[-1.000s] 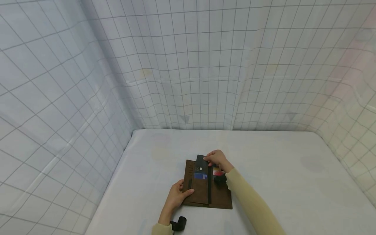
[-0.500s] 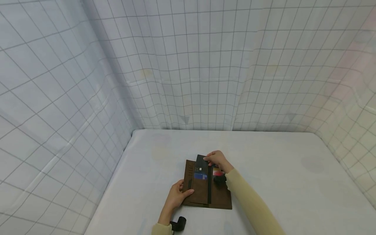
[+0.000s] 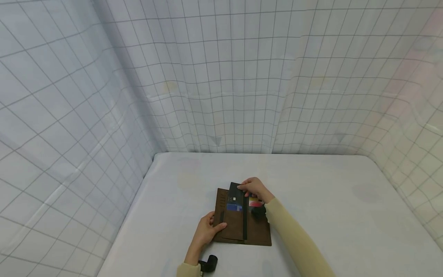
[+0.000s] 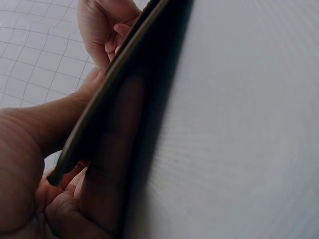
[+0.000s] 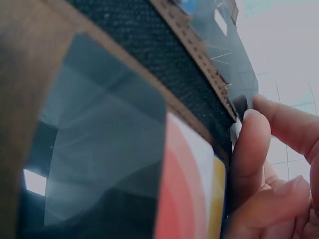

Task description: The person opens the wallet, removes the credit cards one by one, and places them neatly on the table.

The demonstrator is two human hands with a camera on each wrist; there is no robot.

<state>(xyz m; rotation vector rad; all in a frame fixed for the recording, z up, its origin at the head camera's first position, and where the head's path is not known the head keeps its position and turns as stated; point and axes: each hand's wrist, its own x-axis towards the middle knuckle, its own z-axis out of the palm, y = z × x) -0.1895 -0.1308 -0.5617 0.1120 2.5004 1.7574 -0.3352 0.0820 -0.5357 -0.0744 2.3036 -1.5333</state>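
Note:
A brown leather wallet (image 3: 259, 234) lies spread on the table, a black elastic band (image 3: 245, 225) running down it. My left hand (image 3: 205, 231) grips its left edge, thumb on top; in the left wrist view, fingers (image 4: 107, 159) reach beneath the raised leather edge (image 4: 94, 107). At the top, my right hand (image 3: 255, 187) pinches a dark card (image 3: 233, 192) that sticks up past the wallet. Below that card shows a blue card (image 3: 234, 207). A red and white card (image 5: 184, 184) sits right of the band, next to a dark glossy panel (image 5: 104, 134).
The white table (image 3: 318, 207) extends on all sides of the wallet. Grid-patterned white curtains (image 3: 221, 77) stand behind it and along both sides. A black wrist camera (image 3: 209, 264) is strapped to the left wrist, another (image 3: 258, 211) to the right, overlapping the wallet in the head view.

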